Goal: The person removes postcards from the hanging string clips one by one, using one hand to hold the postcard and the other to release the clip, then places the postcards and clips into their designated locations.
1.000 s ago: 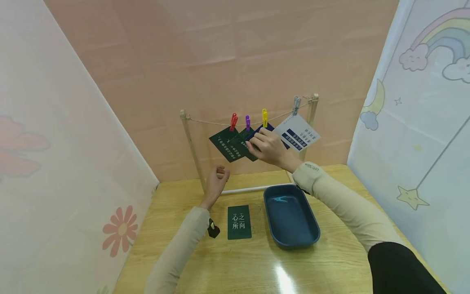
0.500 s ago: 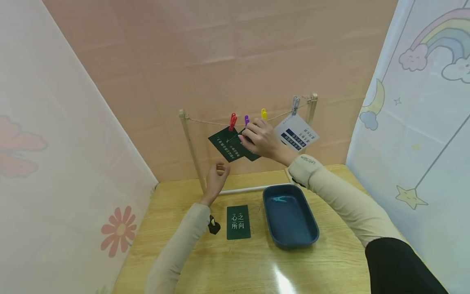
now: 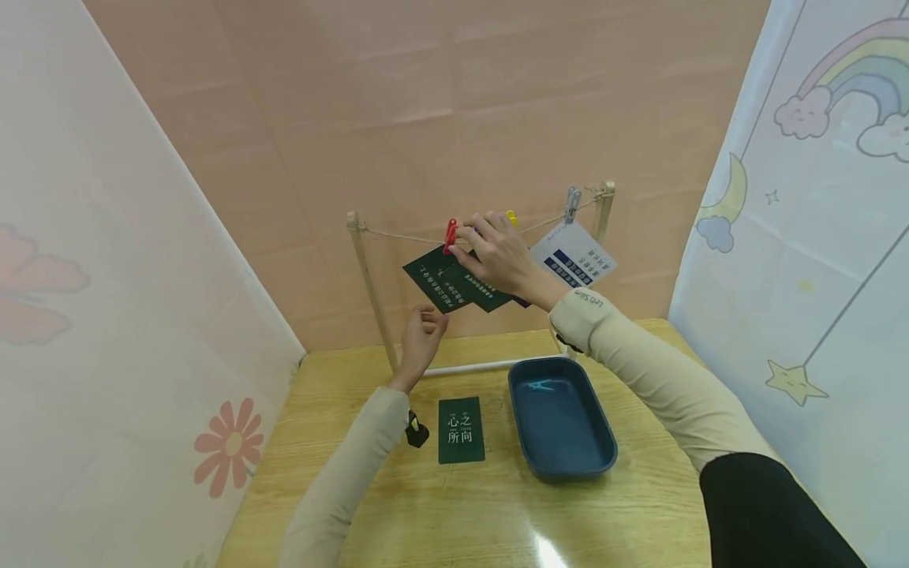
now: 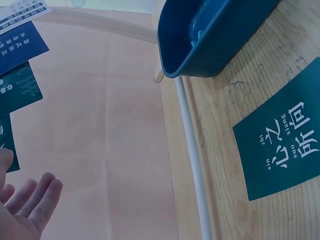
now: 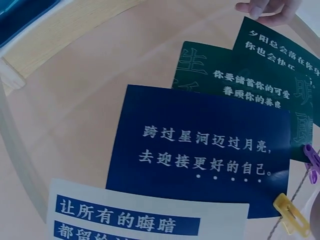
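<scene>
A string runs between two wooden posts (image 3: 369, 276) with cards clipped to it. My right hand (image 3: 490, 246) is raised to the string, its fingers curled round the spot where the purple clip (image 5: 312, 161) hangs, between the red clip (image 3: 450, 233) and the yellow clip (image 3: 511, 214). Under the clips hang two dark green cards (image 3: 432, 276) (image 5: 235, 75), a navy card (image 5: 200, 145) and a white card (image 3: 574, 256) on a grey clip (image 3: 571, 202). My left hand (image 3: 424, 335) is lifted below the left green card, its relaxed fingertips (image 5: 257, 9) at that card's lower corner.
A dark blue tray (image 3: 521, 426) on the wooden table holds a light blue clip (image 3: 543, 385). A green card (image 3: 461, 430) lies flat left of it. The rack's white base rod (image 3: 469, 367) runs behind them. Patterned cloth walls close in both sides.
My right hand has climbed up and left, from the navy card to the string at the purple clip. My left hand has risen slightly toward the green card's corner.
</scene>
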The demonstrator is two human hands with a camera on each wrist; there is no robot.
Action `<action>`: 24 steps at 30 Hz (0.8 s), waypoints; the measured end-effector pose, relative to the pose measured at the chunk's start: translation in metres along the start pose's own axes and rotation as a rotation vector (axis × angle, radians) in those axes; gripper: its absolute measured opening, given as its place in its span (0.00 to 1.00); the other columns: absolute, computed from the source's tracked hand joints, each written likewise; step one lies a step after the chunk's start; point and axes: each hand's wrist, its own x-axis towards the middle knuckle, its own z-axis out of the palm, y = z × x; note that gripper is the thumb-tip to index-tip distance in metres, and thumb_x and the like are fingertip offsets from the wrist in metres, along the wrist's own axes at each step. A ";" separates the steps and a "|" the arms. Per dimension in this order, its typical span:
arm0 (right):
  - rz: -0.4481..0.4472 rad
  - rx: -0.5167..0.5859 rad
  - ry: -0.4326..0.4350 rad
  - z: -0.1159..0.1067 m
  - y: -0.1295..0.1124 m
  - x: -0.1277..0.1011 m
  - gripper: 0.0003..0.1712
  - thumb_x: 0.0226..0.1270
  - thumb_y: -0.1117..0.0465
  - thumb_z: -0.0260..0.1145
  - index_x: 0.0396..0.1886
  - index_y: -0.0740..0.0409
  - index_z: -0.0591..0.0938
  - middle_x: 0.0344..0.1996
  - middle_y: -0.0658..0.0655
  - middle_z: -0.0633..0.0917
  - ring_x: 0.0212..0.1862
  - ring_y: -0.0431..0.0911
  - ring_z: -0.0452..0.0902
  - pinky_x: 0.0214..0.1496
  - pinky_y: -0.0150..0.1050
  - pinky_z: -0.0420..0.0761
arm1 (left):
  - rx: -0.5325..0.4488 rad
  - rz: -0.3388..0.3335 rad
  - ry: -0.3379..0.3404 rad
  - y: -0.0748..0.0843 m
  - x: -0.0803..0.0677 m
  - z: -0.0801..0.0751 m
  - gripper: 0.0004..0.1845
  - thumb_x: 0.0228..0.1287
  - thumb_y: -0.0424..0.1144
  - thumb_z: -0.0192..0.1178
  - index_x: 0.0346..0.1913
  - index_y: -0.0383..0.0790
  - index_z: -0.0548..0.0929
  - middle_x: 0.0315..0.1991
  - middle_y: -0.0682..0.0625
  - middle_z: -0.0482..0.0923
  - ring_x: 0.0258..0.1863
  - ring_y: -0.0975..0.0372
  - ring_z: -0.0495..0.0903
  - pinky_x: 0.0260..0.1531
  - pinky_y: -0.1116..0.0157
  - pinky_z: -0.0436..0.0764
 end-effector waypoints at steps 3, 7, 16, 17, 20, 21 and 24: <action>0.031 -0.018 -0.018 0.001 0.001 0.003 0.19 0.67 0.56 0.69 0.50 0.66 0.82 0.47 0.64 0.81 0.48 0.58 0.74 0.55 0.50 0.72 | 0.015 -0.011 0.004 0.000 0.002 0.003 0.24 0.73 0.42 0.60 0.61 0.27 0.69 0.48 0.37 0.78 0.42 0.46 0.84 0.41 0.51 0.84; 0.061 -0.020 -0.060 0.002 0.003 0.007 0.25 0.67 0.54 0.69 0.56 0.67 0.80 0.53 0.66 0.80 0.54 0.59 0.73 0.61 0.51 0.70 | 0.016 -0.029 0.005 0.001 0.003 0.005 0.25 0.73 0.43 0.59 0.63 0.29 0.68 0.49 0.37 0.77 0.43 0.46 0.84 0.42 0.50 0.84; 0.133 -0.007 -0.193 0.001 0.007 0.015 0.28 0.72 0.51 0.64 0.61 0.67 0.77 0.58 0.66 0.79 0.59 0.59 0.71 0.66 0.53 0.66 | 0.010 -0.029 0.013 0.006 0.003 0.008 0.25 0.74 0.44 0.57 0.64 0.31 0.65 0.50 0.38 0.77 0.44 0.48 0.84 0.42 0.51 0.84; 0.141 -0.012 -0.214 0.002 0.007 0.016 0.28 0.73 0.50 0.63 0.62 0.66 0.77 0.58 0.65 0.79 0.60 0.59 0.71 0.67 0.52 0.65 | 0.009 -0.032 0.010 0.006 0.003 0.007 0.25 0.75 0.44 0.57 0.64 0.32 0.65 0.50 0.38 0.77 0.44 0.48 0.84 0.42 0.51 0.84; 0.165 -0.032 -0.266 0.002 0.007 0.018 0.29 0.73 0.48 0.62 0.63 0.65 0.76 0.58 0.64 0.79 0.60 0.58 0.71 0.66 0.52 0.65 | 0.006 -0.036 0.008 0.006 0.002 0.007 0.26 0.75 0.45 0.56 0.65 0.32 0.64 0.50 0.39 0.76 0.44 0.49 0.84 0.42 0.52 0.84; 0.170 -0.042 -0.277 0.003 0.007 0.018 0.30 0.73 0.47 0.62 0.63 0.64 0.76 0.58 0.63 0.79 0.60 0.58 0.71 0.66 0.51 0.66 | 0.005 -0.037 0.007 0.006 0.002 0.007 0.26 0.75 0.45 0.56 0.65 0.32 0.64 0.50 0.39 0.76 0.44 0.49 0.84 0.42 0.52 0.84; 0.187 -0.058 -0.305 0.004 0.008 0.019 0.30 0.74 0.46 0.60 0.64 0.63 0.76 0.59 0.63 0.79 0.59 0.57 0.71 0.66 0.50 0.66 | -0.005 -0.041 0.000 0.006 0.003 0.008 0.26 0.75 0.45 0.55 0.65 0.33 0.63 0.51 0.39 0.76 0.44 0.50 0.84 0.43 0.52 0.84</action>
